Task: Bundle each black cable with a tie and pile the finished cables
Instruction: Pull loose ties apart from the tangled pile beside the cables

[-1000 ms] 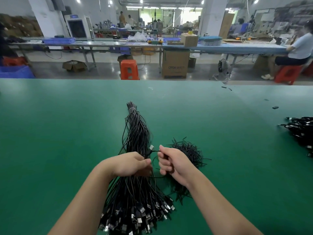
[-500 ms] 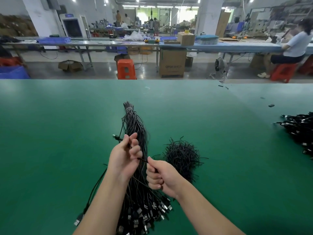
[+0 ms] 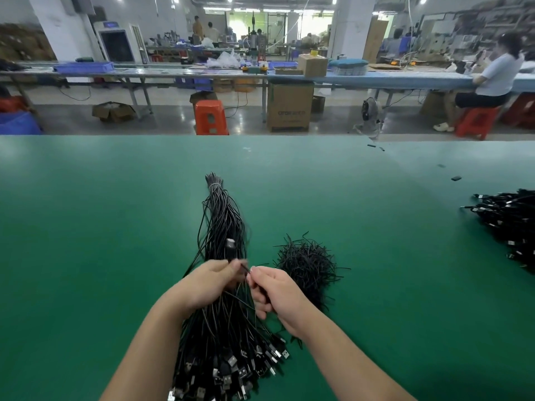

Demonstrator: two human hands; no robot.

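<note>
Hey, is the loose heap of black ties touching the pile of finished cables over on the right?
Apart. The head view shows the heap of ties and the finished cables separated by bare green table.

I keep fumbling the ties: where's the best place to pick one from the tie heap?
Probably a stray end on the tie heap's right fringe, pinched from the right. Single ties stick out flat over the green mat there, while the middle is a tangle and the left edge sits by the hands and the cable bunch.
</note>
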